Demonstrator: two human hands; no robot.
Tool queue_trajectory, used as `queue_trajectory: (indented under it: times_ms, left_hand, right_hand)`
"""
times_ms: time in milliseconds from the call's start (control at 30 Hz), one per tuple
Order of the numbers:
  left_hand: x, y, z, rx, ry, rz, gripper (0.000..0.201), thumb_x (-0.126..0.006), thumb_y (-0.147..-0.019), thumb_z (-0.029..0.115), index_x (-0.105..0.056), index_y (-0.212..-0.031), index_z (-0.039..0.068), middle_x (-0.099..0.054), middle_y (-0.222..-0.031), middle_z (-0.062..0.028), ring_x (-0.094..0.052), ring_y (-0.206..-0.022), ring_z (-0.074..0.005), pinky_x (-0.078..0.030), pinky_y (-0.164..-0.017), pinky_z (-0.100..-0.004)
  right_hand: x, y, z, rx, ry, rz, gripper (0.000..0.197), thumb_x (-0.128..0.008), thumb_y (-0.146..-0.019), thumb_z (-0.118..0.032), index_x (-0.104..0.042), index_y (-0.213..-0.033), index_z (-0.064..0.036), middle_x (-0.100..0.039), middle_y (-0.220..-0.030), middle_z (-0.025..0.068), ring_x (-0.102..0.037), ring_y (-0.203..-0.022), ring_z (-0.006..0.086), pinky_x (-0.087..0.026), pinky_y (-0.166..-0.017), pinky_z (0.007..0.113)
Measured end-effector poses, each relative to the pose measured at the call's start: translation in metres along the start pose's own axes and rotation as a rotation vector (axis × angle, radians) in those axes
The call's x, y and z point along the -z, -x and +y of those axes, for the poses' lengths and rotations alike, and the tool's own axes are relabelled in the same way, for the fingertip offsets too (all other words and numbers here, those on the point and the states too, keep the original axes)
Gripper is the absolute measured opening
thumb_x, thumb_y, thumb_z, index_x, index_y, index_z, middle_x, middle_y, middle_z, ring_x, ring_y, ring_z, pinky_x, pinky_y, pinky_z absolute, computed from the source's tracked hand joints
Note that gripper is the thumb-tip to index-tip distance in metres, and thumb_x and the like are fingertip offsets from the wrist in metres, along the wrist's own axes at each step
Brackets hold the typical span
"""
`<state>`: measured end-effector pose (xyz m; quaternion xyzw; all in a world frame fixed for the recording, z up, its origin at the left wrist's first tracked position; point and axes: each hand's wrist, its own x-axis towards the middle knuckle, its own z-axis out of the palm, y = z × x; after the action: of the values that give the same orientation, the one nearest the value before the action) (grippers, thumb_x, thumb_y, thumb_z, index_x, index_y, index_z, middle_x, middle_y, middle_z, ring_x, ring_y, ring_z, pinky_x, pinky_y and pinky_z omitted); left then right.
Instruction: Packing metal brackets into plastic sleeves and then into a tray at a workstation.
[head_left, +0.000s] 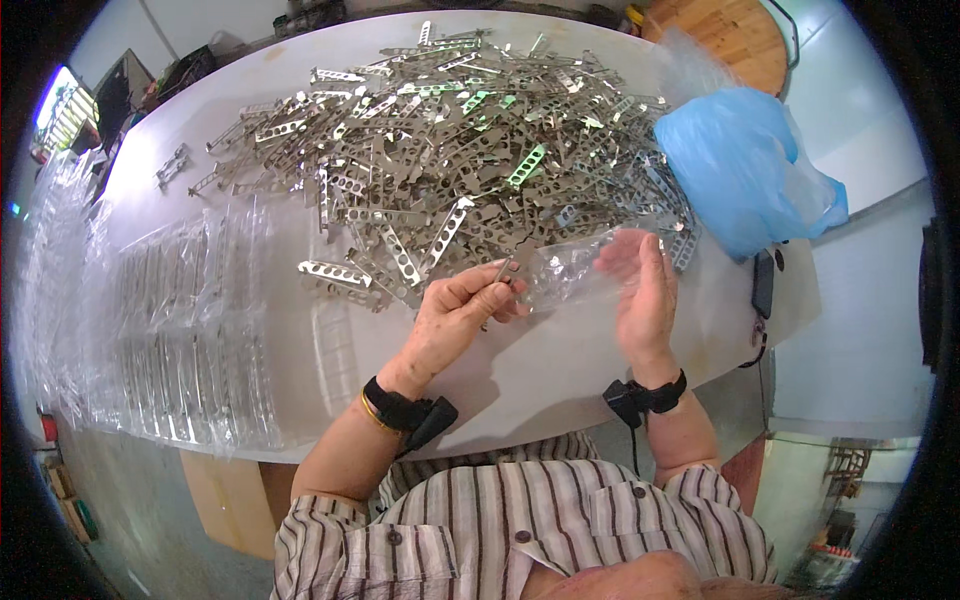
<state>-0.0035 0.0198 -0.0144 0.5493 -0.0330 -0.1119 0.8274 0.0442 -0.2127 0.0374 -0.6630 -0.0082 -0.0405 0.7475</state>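
My left hand (460,315) is closed in a pinch on a thin metal strip (503,269), mostly hidden by the fingers. A clear plastic bag (565,272) stretches from those fingertips toward my right hand (645,300). My right thumb points up, apart from the outstretched fingers, which show blurred at the bag's far end; whether they are inside or behind the film I cannot tell. Just beyond both hands spreads a big heap of flat metal strips with round holes (450,150). A few strips (335,272) lie at its near left edge.
Filled clear plastic packs (195,330) lie in rows on the left of the white table (360,400). A blue plastic bag (735,170) stands at the right, beside a dark object (763,285) on the table edge. A round wooden stool top (720,40) is beyond.
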Motion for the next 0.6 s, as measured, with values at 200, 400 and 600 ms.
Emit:
queue_trajectory:
  times_ms: [200,400,600]
  left_hand:
    - [0.001,-0.001,0.001,-0.005,0.045,0.035,0.032,-0.058,-0.103,0.018,-0.062,-0.129,0.0,-0.07,-0.113,-0.0065,-0.07,-0.099,-0.0168,-0.056,-0.083,-0.0287]
    - [0.002,0.001,0.0,0.008,0.059,0.059,0.036,-0.062,-0.101,0.02,-0.061,-0.132,0.001,-0.071,-0.111,-0.0048,-0.068,-0.091,-0.013,-0.053,-0.079,-0.0263]
    - [0.001,0.002,0.002,0.007,0.06,-0.011,0.037,-0.062,-0.101,0.023,-0.061,-0.133,0.003,-0.073,-0.106,-0.0023,-0.065,-0.088,-0.0108,-0.051,-0.079,-0.0254]
  right_hand:
    - [0.011,-0.006,0.001,0.071,-0.144,-0.015,0.032,-0.048,-0.106,-0.033,-0.059,-0.113,-0.0033,-0.065,-0.1,0.0067,-0.063,-0.09,0.016,-0.051,-0.083,0.033]
    - [-0.011,0.021,0.015,-0.175,-0.032,-0.241,0.019,-0.063,-0.099,-0.018,-0.059,-0.114,-0.006,-0.065,-0.099,0.0007,-0.061,-0.089,0.0106,-0.05,-0.082,0.028]
    - [-0.018,0.022,0.021,-0.185,0.039,-0.268,0.01,-0.066,-0.098,-0.015,-0.065,-0.101,-0.0059,-0.065,-0.091,-0.0021,-0.06,-0.087,0.007,-0.048,-0.081,0.024]
